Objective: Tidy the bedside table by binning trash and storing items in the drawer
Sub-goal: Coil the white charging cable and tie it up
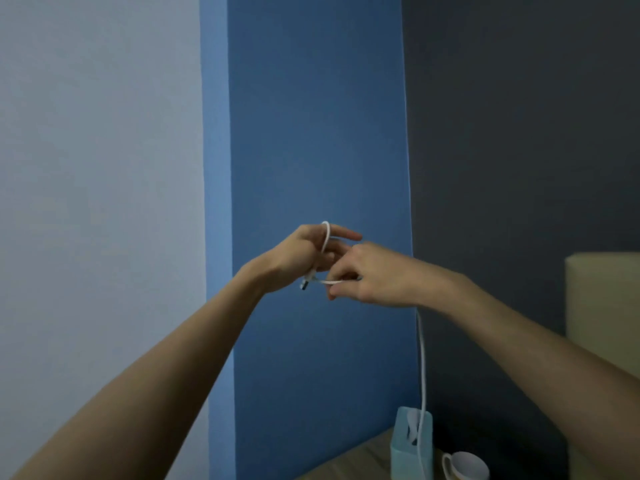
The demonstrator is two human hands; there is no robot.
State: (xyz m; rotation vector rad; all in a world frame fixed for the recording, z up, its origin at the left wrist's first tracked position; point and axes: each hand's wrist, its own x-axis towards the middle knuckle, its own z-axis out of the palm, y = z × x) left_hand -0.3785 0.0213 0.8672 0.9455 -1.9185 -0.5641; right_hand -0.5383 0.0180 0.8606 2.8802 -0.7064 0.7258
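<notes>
Both my hands are raised in front of the blue wall, working a white cable (pixel 421 358). My left hand (pixel 304 258) holds it, with a loop of cable round its fingers and the plug end sticking out below the palm. My right hand (pixel 367 275) pinches the cable just to the right of the left hand. From under my right hand the rest of the cable hangs straight down to the wooden bedside table (pixel 363 459) at the bottom edge of the view.
On the table stand a light blue tissue box (pixel 410 448) and, to its right, a white cup (pixel 465 465). A cream headboard or cushion (pixel 602 299) rises at the right edge. The wall behind is white, blue and dark grey.
</notes>
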